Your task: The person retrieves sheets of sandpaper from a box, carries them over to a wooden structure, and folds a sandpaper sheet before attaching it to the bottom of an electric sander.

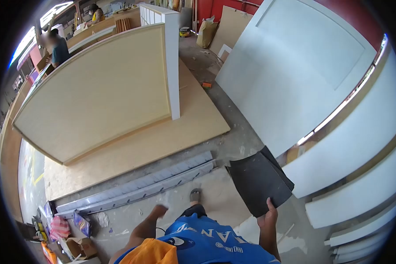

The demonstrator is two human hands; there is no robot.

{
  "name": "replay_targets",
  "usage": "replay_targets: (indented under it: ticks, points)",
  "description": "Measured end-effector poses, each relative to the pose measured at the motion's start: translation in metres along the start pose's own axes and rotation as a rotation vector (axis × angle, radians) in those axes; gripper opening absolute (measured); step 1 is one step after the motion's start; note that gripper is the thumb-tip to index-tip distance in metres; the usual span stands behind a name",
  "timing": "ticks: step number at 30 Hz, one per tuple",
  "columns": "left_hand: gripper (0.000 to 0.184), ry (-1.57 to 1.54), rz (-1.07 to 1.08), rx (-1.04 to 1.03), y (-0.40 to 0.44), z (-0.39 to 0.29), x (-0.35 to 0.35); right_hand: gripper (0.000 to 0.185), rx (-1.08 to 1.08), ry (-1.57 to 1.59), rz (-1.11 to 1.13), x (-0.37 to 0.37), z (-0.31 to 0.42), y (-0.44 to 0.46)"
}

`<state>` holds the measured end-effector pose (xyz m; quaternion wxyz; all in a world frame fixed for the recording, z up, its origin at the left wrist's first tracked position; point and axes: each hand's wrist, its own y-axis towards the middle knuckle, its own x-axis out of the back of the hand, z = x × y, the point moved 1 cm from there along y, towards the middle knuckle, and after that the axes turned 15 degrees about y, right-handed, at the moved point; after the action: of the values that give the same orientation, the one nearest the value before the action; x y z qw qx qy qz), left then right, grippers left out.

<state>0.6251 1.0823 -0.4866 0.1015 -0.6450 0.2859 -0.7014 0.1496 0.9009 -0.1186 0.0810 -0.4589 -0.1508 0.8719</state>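
Note:
My right hand (268, 214) grips the lower edge of a few dark, thin black sheets (260, 182) that look like sandpaper, the thumb lying on top. The sheets are bent and overlap, with one fanned out toward the right. My left hand (160, 212) hangs low at my other side, small and blurred, so its fingers do not show clearly. Nearest to it on the floor lie long grey metal channels (141, 189). A white panel (295, 70) leans just beyond the sheets.
A large framed cream panel (101, 92) stands upright on a plywood sheet (198, 110) ahead. Curved white pieces (352, 145) are ranged at the right. Bags and a cardboard box (81, 247) lie at lower left. A person (59, 50) is behind the panel, another person (95, 16) farther back.

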Motion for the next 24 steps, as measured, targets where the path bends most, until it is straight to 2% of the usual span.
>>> replay_targets:
  ticks: [2,3,4,5,6,8,9,10,12,13,14,15,17,18,19,20,21,24]
  points:
    - [0.029,-0.259,-0.24,0.01,0.119,0.051,0.092,0.057,-0.058,-0.02,0.004,-0.037,0.015,0.056]
    - [0.04,-0.379,-0.361,-0.007,0.161,0.071,0.173,0.057,-0.119,-0.027,0.011,-0.055,0.023,0.085]
    - [0.051,-1.263,-0.32,0.207,0.192,0.077,0.252,0.057,-0.126,-0.018,0.006,-0.073,0.031,0.113]
    - [0.062,-1.491,-0.378,0.084,0.191,0.078,0.364,0.057,-0.137,-0.052,0.043,-0.09,0.039,0.141]
    - [0.071,-1.766,-0.45,-0.09,0.196,0.077,0.441,0.058,-0.145,-0.083,0.086,-0.107,0.046,0.17]
    - [0.075,-1.869,-0.2,-0.23,0.227,0.093,0.569,0.057,-0.123,-0.154,0.103,-0.134,0.063,0.228]
    - [0.075,-1.848,-0.23,-0.217,0.267,0.113,0.629,0.056,-0.104,-0.237,0.112,-0.152,0.068,0.302]
    - [0.074,-1.636,-0.196,-0.316,0.28,0.116,0.668,0.054,-0.097,-0.296,0.109,-0.159,0.069,0.339]
    - [0.068,-1.422,-0.124,-0.354,0.35,0.129,0.701,0.053,-0.132,-0.359,0.149,-0.165,0.064,0.427]
    - [0.063,-1.427,-0.081,-0.307,0.393,0.134,0.7,0.052,-0.162,-0.429,0.164,-0.167,0.061,0.473]
    - [0.047,-1.382,-0.216,-0.162,0.401,0.128,0.722,0.052,-0.174,-0.439,0.192,-0.172,0.06,0.515]
    - [0.047,-1.383,-0.255,-0.153,0.412,0.129,0.736,0.051,-0.218,-0.459,0.178,-0.183,0.057,0.552]
    - [0.047,-1.51,-0.343,0.016,0.438,0.152,0.765,0.05,-0.282,-0.48,0.189,-0.227,0.065,0.637]
    - [0.047,-1.515,-0.358,0.045,0.441,0.167,0.781,0.049,-0.33,-0.51,0.287,-0.254,0.067,0.67]
    - [0.047,-1.664,-0.379,0.044,0.445,0.179,0.795,0.048,-0.378,-0.544,0.382,-0.282,0.069,0.7]
    - [0.046,-1.818,-0.404,0.033,0.45,0.189,0.806,0.047,-0.393,-0.635,0.39,-0.317,0.074,0.721]
    - [0.046,-1.831,-0.422,0.047,0.455,0.202,0.814,0.047,-0.408,-0.648,0.405,-0.337,0.071,0.75]
    - [0.047,-2.018,-0.456,0.188,0.471,0.227,0.812,0.044,-0.304,-0.641,0.587,-0.371,0.031,0.823]
